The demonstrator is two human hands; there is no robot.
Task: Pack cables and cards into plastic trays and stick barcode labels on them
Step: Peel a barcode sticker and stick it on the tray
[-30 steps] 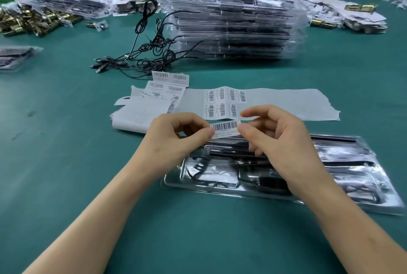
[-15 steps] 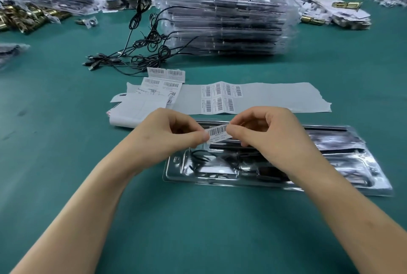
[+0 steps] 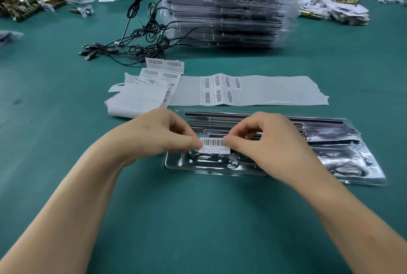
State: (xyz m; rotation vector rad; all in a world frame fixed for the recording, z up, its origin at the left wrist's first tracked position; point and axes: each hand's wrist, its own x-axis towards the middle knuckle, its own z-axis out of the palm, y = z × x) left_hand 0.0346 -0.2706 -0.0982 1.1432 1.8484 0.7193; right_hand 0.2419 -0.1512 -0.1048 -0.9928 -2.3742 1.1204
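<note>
The left grip (image 3: 158, 135) and the right grip (image 3: 271, 141) meet over the near-left part of a clear plastic tray (image 3: 363, 177). Each pinches one end of a single barcode label (image 3: 214, 145) between thumb and forefinger, the other fingers curled in. The label is stretched flat between them, printed side up, low over the tray lid; whether it already touches the plastic cannot be told. The tray lies lengthwise on the green surface (image 3: 198, 218), with dark cable coils and long black strips showing through it. The two grips and the right forearm hide much of its left half.

At 12 o'clock from the tray, just beyond its far edge, lies a long white backing sheet (image 3: 275, 91) that carries a small block of unpeeled barcode labels (image 3: 220, 89). At 10 o'clock a pile of folded, stripped backing paper (image 3: 136, 100) sits just beside the left grip, with two short label strips (image 3: 164, 67) on its far side. Farther out at 11 o'clock a tangle of loose black cables (image 3: 143, 36) trails across the surface and runs up against a tall stack of packed trays (image 3: 222, 9) at 12 o'clock. Gold-coloured parts (image 3: 22, 5) are heaped at the far 10 o'clock edge, and white cards mixed with more gold pieces (image 3: 334, 9) are at 1 o'clock. Nothing lies between the person and the tray except the bare green surface.
</note>
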